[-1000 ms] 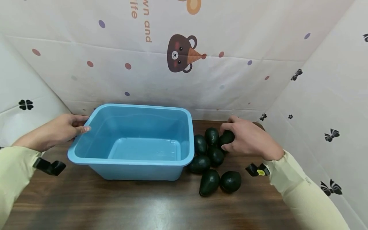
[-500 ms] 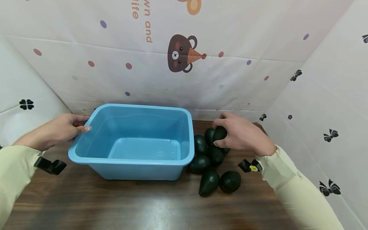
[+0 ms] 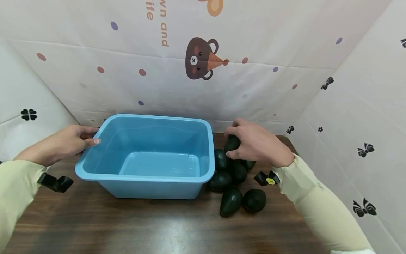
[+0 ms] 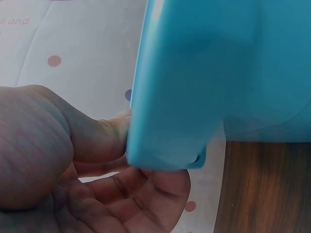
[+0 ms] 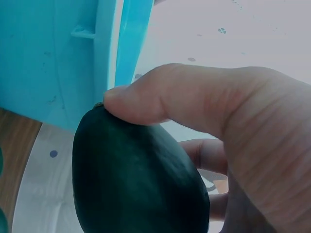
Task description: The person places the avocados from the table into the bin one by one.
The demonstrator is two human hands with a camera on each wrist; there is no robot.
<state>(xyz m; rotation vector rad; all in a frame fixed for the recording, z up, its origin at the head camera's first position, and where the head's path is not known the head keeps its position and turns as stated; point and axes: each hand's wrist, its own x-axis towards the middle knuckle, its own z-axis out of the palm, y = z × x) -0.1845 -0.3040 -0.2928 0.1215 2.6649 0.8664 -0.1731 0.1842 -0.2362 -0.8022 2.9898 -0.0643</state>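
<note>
Blue basin (image 3: 146,188), held avocado (image 3: 232,143), avocados (image 3: 231,202) alongside

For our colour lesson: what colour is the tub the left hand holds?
The tub is light blue, clearest in the head view.

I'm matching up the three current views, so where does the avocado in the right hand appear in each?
Head: right of centre, the avocado in the right hand, to the right of the blue tub.
Left wrist: not in this picture.
Right wrist: large, lower left of centre, cut off by the bottom edge.
Shared landmark: the blue tub, visible in all three.
</note>
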